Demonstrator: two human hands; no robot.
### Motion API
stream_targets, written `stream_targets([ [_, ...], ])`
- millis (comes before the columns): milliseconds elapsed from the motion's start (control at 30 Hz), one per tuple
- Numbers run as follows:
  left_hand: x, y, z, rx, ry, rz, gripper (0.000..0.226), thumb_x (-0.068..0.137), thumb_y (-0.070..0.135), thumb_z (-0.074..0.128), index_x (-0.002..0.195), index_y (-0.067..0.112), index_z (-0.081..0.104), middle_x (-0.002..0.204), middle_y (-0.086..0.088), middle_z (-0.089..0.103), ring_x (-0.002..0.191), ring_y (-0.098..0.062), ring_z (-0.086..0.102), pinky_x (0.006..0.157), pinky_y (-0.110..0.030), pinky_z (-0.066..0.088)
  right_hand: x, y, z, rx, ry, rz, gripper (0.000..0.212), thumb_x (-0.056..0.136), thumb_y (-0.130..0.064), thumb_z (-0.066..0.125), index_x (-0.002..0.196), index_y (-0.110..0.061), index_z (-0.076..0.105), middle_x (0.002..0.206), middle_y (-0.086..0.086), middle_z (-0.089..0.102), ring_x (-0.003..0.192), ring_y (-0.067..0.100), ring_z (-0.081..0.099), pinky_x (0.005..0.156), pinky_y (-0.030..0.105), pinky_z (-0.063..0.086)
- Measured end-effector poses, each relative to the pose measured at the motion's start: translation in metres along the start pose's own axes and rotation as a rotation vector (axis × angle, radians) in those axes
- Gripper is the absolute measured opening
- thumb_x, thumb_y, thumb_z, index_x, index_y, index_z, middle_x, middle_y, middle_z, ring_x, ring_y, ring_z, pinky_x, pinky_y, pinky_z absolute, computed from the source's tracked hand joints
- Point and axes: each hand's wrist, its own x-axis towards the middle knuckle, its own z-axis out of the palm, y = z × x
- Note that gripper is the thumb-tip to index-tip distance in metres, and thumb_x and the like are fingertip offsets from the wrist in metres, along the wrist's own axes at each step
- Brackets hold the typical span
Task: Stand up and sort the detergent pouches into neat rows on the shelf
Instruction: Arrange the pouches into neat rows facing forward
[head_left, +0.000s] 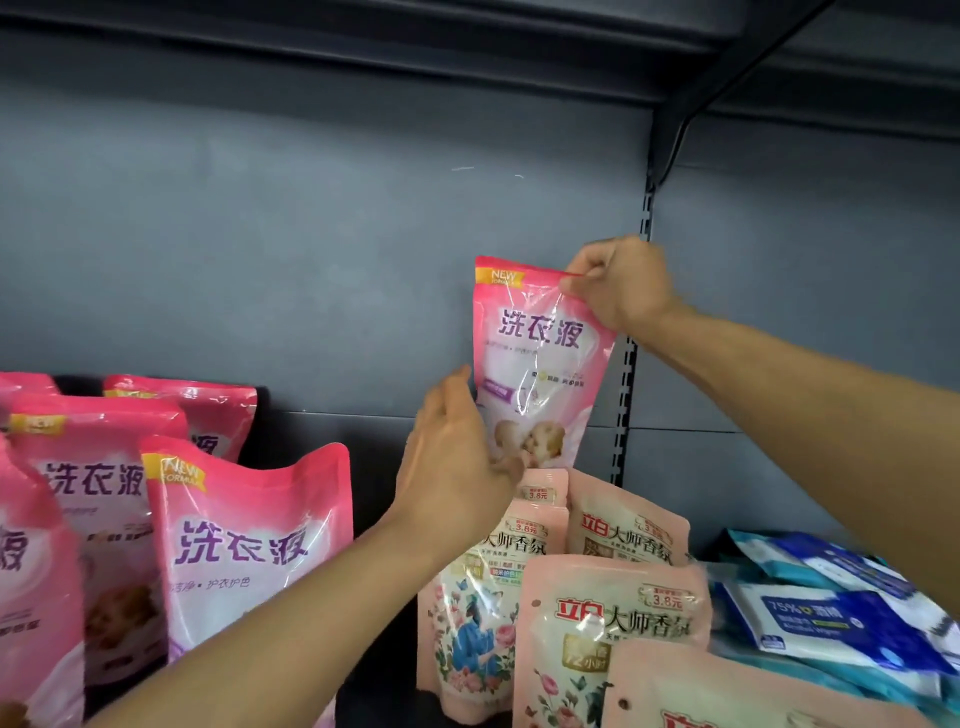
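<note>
Left of the held pink pouch (535, 358), more pink pouches (249, 540) lean loosely. The left hand (457, 467) touches its bottom edge with loose fingers. The right hand (618, 286) pinches its top corner. It hangs above the pale pouches (613, 618); a slip could tip them.

Grey shop shelving in front of me, dimly lit.

I face a flat grey back panel (311, 234) with a few faint scuff marks. A dark shelf (467, 31) hangs overhead and throws shadow down the top of the panel. To my right, 1 slotted black upright (645, 208) divides this bay from the next grey panel (805, 312), with a dark bracket (727, 78) angling off it.
</note>
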Motion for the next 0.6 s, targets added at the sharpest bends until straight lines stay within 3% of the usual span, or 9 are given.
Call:
stream_targets([
  [67, 0.011, 0.004, 0.003, 0.003, -0.002, -0.026, 0.084, 0.078, 0.026, 0.074, 0.142, 0.015, 0.021, 0.143, -0.002, 0.034, 0.131, -0.02, 0.037, 0.105, -0.023, 0.03, 0.009, -0.013, -0.012, 0.023, 0.015, -0.026, 0.024, 0.083, -0.011, 0.068, 0.061, -0.017, 0.063, 0.059, -0.008, 0.058, 0.048, -0.001, 0.051, 0.063, 0.021, 0.051],
  [133, 0.021, 0.009, 0.006, -0.023, 0.026, -0.055, 0.088, 0.072, 0.027, 0.077, 0.139, 0.016, 0.021, 0.136, -0.004, 0.039, 0.122, -0.026, 0.046, 0.103, -0.042, 0.042, 0.017, -0.027, -0.023, 0.03, 0.036, -0.05, 0.022, 0.082, -0.014, 0.069, 0.062, -0.019, 0.064, 0.055, -0.012, 0.056, 0.042, -0.005, 0.05, 0.061, 0.016, 0.049],
  [167, 0.025, 0.012, 0.007, -0.03, 0.046, -0.064, 0.089, 0.07, 0.026, 0.078, 0.138, 0.016, 0.021, 0.133, -0.005, 0.04, 0.118, -0.028, 0.049, 0.098, -0.045, 0.045, 0.02, -0.034, -0.028, 0.033, 0.051, -0.064, 0.022, 0.082, -0.015, 0.07, 0.062, -0.02, 0.064, 0.052, -0.014, 0.055, 0.04, -0.008, 0.049, 0.057, 0.011, 0.046],
  [333, 0.032, 0.027, 0.002, -0.022, 0.145, -0.083, 0.097, 0.066, 0.034, 0.079, 0.138, 0.02, 0.016, 0.128, -0.005, 0.039, 0.109, -0.03, 0.052, 0.091, -0.049, 0.048, 0.027, -0.062, -0.049, 0.085, 0.085, -0.135, 0.009, 0.081, -0.014, 0.071, 0.073, -0.012, 0.071, 0.039, -0.018, 0.054, 0.042, -0.014, 0.049, 0.048, -0.003, 0.034],
  [433, 0.024, 0.035, -0.008, -0.04, 0.177, -0.077, 0.102, 0.067, 0.032, 0.079, 0.142, 0.023, 0.01, 0.129, -0.004, 0.036, 0.11, -0.029, 0.053, 0.088, -0.049, 0.049, 0.023, -0.076, -0.064, 0.09, 0.07, -0.168, 0.024, 0.081, -0.016, 0.07, 0.059, -0.02, 0.062, 0.045, -0.015, 0.055, 0.042, -0.012, 0.049, 0.047, 0.001, 0.034],
  [533, 0.006, 0.047, -0.021, 0.014, 0.191, -0.078, 0.107, 0.069, 0.035, 0.078, 0.143, 0.028, 0.002, 0.133, 0.0, 0.033, 0.112, -0.025, 0.054, 0.083, -0.048, 0.051, 0.012, -0.091, -0.08, 0.105, 0.025, -0.192, 0.016, 0.082, -0.018, 0.069, 0.067, -0.016, 0.067, 0.062, -0.01, 0.059, 0.056, 0.0, 0.054, 0.06, 0.016, 0.044],
  [600, -0.01, 0.054, -0.03, 0.024, 0.204, -0.079, 0.107, 0.069, 0.037, 0.078, 0.143, 0.028, 0.001, 0.132, 0.001, 0.035, 0.11, -0.024, 0.054, 0.081, -0.047, 0.051, 0.001, -0.102, -0.089, 0.112, 0.002, -0.211, 0.019, 0.083, -0.018, 0.069, 0.064, -0.017, 0.065, 0.061, -0.009, 0.059, 0.055, 0.002, 0.052, 0.059, 0.018, 0.045],
])
